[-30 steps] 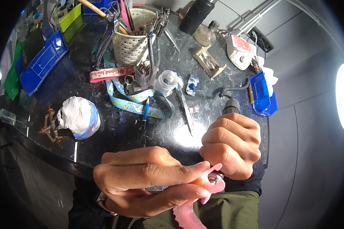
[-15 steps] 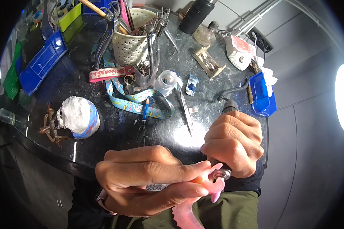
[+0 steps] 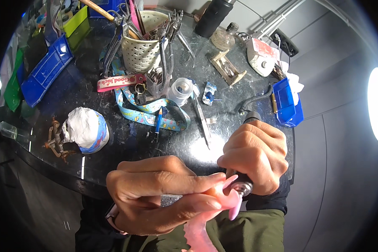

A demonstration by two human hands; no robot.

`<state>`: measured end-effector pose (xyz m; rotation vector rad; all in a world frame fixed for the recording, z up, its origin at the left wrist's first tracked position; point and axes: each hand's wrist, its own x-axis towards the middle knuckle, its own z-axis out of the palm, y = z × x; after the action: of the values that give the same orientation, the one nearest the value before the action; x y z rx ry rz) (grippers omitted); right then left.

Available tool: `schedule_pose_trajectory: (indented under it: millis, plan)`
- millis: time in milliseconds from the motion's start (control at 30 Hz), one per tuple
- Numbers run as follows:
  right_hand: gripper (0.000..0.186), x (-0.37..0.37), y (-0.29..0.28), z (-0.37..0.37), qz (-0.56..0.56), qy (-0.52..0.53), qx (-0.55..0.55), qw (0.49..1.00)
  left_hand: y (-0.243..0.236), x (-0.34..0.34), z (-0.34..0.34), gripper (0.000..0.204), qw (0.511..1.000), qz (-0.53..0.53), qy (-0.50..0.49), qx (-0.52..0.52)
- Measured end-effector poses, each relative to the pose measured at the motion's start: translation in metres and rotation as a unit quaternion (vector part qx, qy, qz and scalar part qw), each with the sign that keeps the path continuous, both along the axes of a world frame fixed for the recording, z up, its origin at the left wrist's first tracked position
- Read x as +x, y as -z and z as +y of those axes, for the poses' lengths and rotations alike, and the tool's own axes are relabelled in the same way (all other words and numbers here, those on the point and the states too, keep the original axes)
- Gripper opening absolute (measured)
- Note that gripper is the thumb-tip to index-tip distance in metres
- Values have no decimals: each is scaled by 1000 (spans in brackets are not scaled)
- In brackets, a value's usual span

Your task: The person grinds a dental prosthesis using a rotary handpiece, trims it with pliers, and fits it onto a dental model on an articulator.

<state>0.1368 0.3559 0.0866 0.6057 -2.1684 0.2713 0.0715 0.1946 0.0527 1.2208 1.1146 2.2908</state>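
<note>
L hand is pinching the pink piece btwn thumb and fingertips, other fingers curling in; R hand is wrapping its fingers tightly round a dark handpiece, whose metal tip is sitting right at the piece's upper end; can't tell if it's actually touching. The pink piece is hanging below L hand's fingertips, over the olive trousers, just off the near edge of the dark surface. A white lump w/ blue sides is standing on the L of the surface, nr a coppery metal frame. Mid-surface, a blue patterned lanyard is looping round a blue pencil, w/ a slim metal tool lying just R of it. Behind, a cream basket is holding pliers etc.; a blue tray is sitting far R.
</note>
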Motion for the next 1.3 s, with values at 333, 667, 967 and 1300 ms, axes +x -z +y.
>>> schedule_pose_trajectory:
  millis: [333,667,967,1300]
  plan:
    - [22,-2,2,0,7,-6,62,998,0,11,-3,19,990,-136,21,-18]
    - [16,1,-3,-3,9,45,103,994,1,8,-3,22,989,-137,31,-34]
    - [38,7,-14,-4,-60,96,21,993,18,-3,-4,31,959,222,-175,-28]
    - [22,5,-15,-6,-36,98,33,994,3,8,-3,21,978,87,-188,5]
